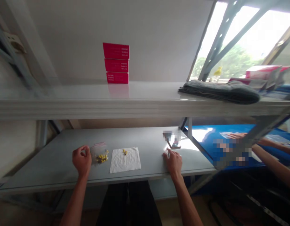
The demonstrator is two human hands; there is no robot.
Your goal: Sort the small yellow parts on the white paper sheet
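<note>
My left hand (82, 160) is curled closed just above the shelf surface, at the left side of a clear zip bag (94, 153). Whether anything sits inside its fingers is hidden. Several small yellow pieces (102, 158) show in the bag. To the right of the bag lies a creased white cloth or tissue (126, 163), with a few more yellow pieces (124, 152) on it. My right hand (174, 160) rests low on the surface, fingers bent together around something pale and clear, too small to make out. Beyond its fingertips lies a dark-edged flat object (175, 146), partly blurred out.
Overhead, an upper shelf (83, 108) carries stacked red boxes (117, 66) and a folded grey cloth (220, 91). A metal post (248, 141) stands at the right. Past it, another person's arms (271, 160) reach over a blue surface (206, 133).
</note>
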